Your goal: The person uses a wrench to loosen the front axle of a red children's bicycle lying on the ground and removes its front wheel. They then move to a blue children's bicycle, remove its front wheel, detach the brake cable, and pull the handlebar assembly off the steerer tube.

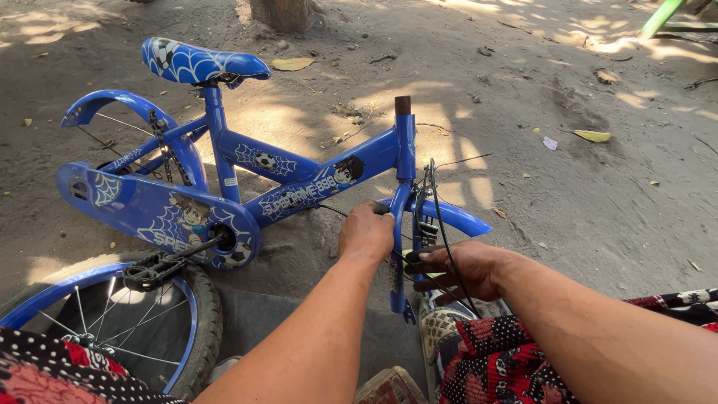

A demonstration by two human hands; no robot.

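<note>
A small blue child's bicycle frame (pixel 299 176) stands on the dirt ground (pixel 598 194), its saddle (pixel 198 63) at 11 o'clock and its bare steering tube rising near the centre. The left hand (pixel 366 232) is closed around the top of the blue front fork (pixel 400 247), just below the frame's head tube; its fingers wrap out of sight behind the metal, so how tight the grip is cannot be told. The right hand (pixel 456 269), at 5 o'clock from the fork, lies with fingers stretched toward the fork leg, loosely curled, with a thin black cable (pixel 445 224) running across them; whether it pinches the cable is hard to make out. A blue front mudguard (pixel 456 217) curves away behind the hands. A loose wheel (pixel 161 329) lies at 8 o'clock, cut off by the lower edge and partly under a black pedal (pixel 153 269). Patterned red and black cloth (pixel 516 359) covers the knees at the bottom edge. The rear wheel is mostly hidden by the rear mudguard (pixel 112 105) and the chain guard (pixel 149 206).
</note>
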